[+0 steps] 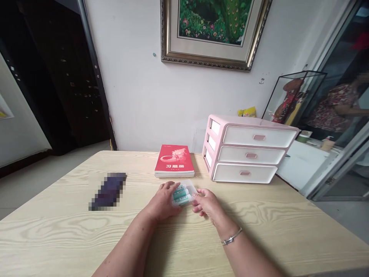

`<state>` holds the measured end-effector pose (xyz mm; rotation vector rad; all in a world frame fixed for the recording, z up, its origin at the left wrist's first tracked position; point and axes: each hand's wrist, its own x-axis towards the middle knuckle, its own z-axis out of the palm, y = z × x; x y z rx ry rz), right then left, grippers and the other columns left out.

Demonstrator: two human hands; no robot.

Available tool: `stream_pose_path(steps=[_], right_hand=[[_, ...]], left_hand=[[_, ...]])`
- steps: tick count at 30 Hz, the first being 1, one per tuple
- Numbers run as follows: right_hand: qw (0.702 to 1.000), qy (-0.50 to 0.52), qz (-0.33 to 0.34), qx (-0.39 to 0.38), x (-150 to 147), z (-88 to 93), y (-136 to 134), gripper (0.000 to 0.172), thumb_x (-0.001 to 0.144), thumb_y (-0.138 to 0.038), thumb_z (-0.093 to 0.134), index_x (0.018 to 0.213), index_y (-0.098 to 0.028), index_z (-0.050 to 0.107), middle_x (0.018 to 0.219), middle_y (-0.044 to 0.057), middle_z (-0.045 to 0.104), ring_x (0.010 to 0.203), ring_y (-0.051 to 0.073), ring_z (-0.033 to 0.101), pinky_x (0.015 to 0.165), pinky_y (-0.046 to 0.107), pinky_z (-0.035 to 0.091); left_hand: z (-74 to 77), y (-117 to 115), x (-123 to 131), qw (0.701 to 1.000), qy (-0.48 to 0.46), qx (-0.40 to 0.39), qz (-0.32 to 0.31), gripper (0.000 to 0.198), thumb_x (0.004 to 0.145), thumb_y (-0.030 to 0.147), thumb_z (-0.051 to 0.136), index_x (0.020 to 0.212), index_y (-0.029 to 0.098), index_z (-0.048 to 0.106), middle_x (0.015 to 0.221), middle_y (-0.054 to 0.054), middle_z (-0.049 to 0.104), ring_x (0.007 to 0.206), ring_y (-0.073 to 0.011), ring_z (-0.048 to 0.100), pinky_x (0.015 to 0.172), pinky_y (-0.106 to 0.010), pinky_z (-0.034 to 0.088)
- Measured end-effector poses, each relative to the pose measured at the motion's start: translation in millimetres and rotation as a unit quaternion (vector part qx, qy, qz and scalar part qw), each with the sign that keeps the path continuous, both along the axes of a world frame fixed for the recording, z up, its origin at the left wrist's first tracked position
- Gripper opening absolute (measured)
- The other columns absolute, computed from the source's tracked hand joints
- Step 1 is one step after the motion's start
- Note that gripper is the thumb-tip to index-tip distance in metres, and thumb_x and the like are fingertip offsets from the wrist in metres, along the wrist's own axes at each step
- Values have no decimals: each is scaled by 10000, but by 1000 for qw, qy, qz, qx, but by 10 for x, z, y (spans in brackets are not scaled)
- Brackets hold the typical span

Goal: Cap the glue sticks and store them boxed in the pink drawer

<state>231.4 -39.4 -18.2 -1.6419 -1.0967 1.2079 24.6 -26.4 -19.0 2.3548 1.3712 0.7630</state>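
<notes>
A small clear plastic box (184, 195) lies on the pale wooden table (57, 234) just in front of me, with green-and-white tubes (180, 194) inside it. My left hand (164, 201) grips the box's left end, its fingers lying over the lid. My right hand (205, 204) holds the right edge between thumb and fingers. Beyond the box lies a red paperback book (173, 158) on a thicker white-edged book or pad. A pixelated dark flat object (108, 191) lies to the left, out of reach of both hands' fingers.
A pink-and-white unit of three drawers (248, 150) stands at the table's back right. The far table edge meets a white wall with a framed peacock picture (211, 32). At right, a person (331, 109) stands behind a glass door (340, 96).
</notes>
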Motion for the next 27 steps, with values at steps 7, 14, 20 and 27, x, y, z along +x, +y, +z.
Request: stream_pose_path(steps=[7, 14, 20, 27], right_hand=[[995, 94, -40, 14, -94, 52, -25, 505, 799, -244, 689, 1246, -135, 481, 595, -8, 659, 462, 128, 628, 347, 148, 344], [988, 134, -48, 63, -89, 82, -95, 468, 754, -169, 687, 1185, -173, 504, 539, -53, 612, 421, 85, 526, 354, 133, 306], [986, 132, -58, 83, -116, 46, -107, 366, 742, -228, 701, 1039, -199, 489, 527, -65, 594, 412, 84, 533, 365, 138, 366], [991, 126, -38, 26, -88, 87, -82, 427, 751, -214, 715, 1082, -185, 447, 661, 4, 681, 534, 158, 676, 374, 174, 431]], left_hand=[[-11, -17, 56, 1000, 6, 6, 9, 856, 616, 274, 729, 1426, 254, 453, 1384, -105, 457, 1262, -330, 416, 1056, -400, 375], [17, -38, 67, 1000, 7, -6, 12, 857, 622, 300, 724, 1431, 245, 446, 1390, -112, 458, 1263, -344, 413, 1045, -409, 379], [9, -40, 69, 1000, 11, -2, 16, 852, 620, 311, 725, 1426, 262, 451, 1376, -101, 466, 1261, -338, 415, 1044, -403, 390], [72, -36, 21, 1000, -5, 6, -3, 767, 647, 305, 719, 1380, 246, 498, 1362, -107, 480, 1251, -330, 443, 1050, -406, 394]])
